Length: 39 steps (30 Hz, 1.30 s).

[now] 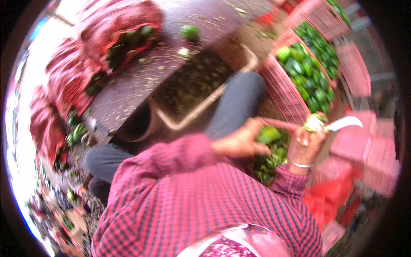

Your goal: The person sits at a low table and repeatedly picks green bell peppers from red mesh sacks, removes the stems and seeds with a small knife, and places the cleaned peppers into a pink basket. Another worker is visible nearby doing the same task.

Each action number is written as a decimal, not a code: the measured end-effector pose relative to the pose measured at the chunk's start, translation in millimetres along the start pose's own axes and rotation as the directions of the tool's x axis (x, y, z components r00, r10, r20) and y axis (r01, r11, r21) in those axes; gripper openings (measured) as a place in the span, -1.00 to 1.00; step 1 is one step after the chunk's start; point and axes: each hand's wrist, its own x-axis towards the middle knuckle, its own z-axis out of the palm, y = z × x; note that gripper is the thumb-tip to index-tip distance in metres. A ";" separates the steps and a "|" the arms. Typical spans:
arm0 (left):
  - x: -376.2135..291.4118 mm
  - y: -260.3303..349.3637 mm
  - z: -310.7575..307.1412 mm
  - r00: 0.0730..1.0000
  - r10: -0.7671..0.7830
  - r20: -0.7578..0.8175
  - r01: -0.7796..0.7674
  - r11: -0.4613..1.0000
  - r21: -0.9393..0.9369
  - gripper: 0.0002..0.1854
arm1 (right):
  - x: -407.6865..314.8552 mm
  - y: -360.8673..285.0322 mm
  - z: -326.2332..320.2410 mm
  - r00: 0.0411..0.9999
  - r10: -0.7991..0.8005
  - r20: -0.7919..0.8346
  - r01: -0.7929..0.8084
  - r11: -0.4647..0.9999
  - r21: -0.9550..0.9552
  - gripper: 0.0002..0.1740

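Observation:
My left hand [245,141] is blurred, with thumb and fingers spread beside a green pepper [268,134]. Whether it grips that pepper or has it loose at the fingertips, I cannot tell. Below is a pink crate [278,123] holding green pepper pieces [273,160]. My right hand [309,141], with a white band at the wrist, is closed around a knife whose curved blade [346,123] points away to the right. A pale cut pepper piece [314,122] with green edges shows at the same hand's fingers.
Pink crates of whole green peppers [305,77] stand at right, by stacked crates [362,138]. Ahead, a dark table [205,16] bears scraps, one pepper [189,32] and red mesh sacks [118,19]. A tub of scraps [192,83] sits before my knees. Another person's patterned sleeve [93,205] is lower left.

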 end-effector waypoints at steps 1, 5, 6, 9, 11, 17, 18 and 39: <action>3.4 3.5 3.0 0.982 0.161 0.104 -0.158 0.987 -0.036 -0.06 | 15.0 -8.8 4.6 0.994 -0.100 -0.053 0.091 0.984 -0.155 -0.53; -10.7 -12.0 -34.1 0.986 0.158 0.061 -0.151 0.983 -0.103 -0.53 | 61.9 33.2 47.4 0.985 0.042 0.168 -0.008 0.980 -0.198 -0.54; -20.2 -21.1 -58.4 0.991 0.137 -0.005 -0.137 0.986 -0.093 -0.60 | 65.3 54.2 61.2 0.974 0.079 0.215 -0.041 0.984 -0.174 -0.54; -68.4 -41.3 -143.7 0.942 -0.007 -0.336 -0.031 0.993 -0.110 -0.75 | 70.8 123.3 105.1 0.926 0.249 0.284 -0.178 0.951 -0.252 -0.56; -92.5 -47.0 -212.2 0.820 -0.203 -0.536 0.124 0.976 -0.180 -0.80 | 73.0 153.3 125.0 0.901 0.331 0.282 -0.188 0.881 -0.433 -0.58; -66.5 -96.2 -448.0 0.494 0.447 -0.746 0.429 0.621 0.656 -0.54 | 71.5 195.6 147.2 0.895 0.417 0.158 -0.333 0.861 -0.384 -0.66; -51.2 -113.5 -476.9 0.527 0.334 -0.781 0.545 0.572 0.613 -0.44 | 70.6 199.2 147.9 0.894 0.425 0.143 -0.344 0.854 -0.389 -0.69; -222.5 -134.5 -350.4 0.373 -0.002 -0.928 0.336 0.933 0.133 -0.20 | 29.4 313.9 283.1 0.565 0.695 0.444 -0.355 0.691 -0.630 -0.75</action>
